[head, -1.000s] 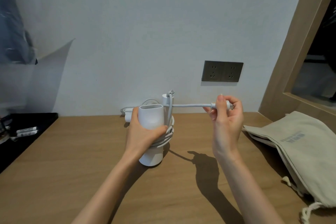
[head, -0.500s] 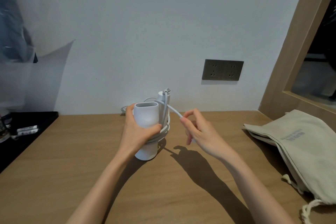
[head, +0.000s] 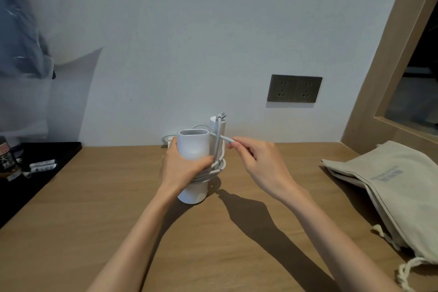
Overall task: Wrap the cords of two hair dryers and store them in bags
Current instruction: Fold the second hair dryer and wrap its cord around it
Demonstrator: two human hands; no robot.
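I see a white plastic hair dryer [head: 193, 149] standing up on the brown wooden table [head: 94, 220], near the middle. The left hand [head: 183, 168] is wrapped tight around its body. A white cord [head: 216, 166] is looped round and round the dryer, just under that hand. The right hand [head: 258, 163] pinches the loose end of the cord between its fingertips [head: 233, 144], just beside the dryer's top. A floppy beige cloth bag [head: 391, 187] with a drawstring lies flat on the table, far off to the right. A dark grey wall socket [head: 294, 88] sits on the wall behind.
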